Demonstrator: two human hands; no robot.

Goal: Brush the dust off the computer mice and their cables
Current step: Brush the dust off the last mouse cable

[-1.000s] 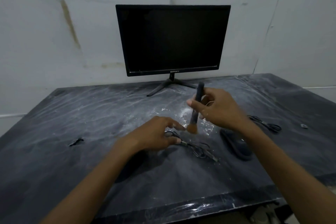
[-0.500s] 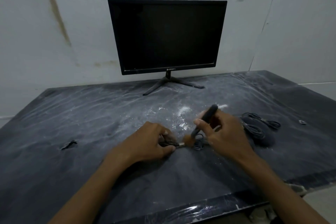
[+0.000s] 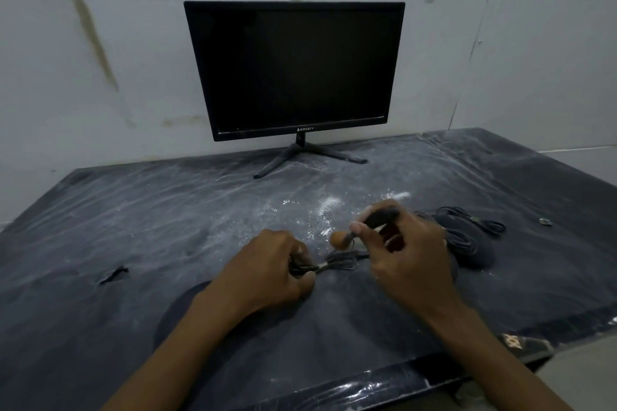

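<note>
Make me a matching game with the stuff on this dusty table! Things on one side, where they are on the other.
Things:
1. small brush with tan bristles
2. bundled dark cable
3. black flat monitor
4. black computer mouse

Places:
A. standing at the back by the wall
B. gripped in the right hand
C. lying right of the right hand
D. one end pinched in the left hand

Pairs: 1-B, 2-D, 3-A, 4-C

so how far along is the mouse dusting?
Nothing looks finished. In hand: left hand pinches a bundled cable, right hand holds the brush just above it. Left: the mouse and its coiled cable, lying untouched.
</note>
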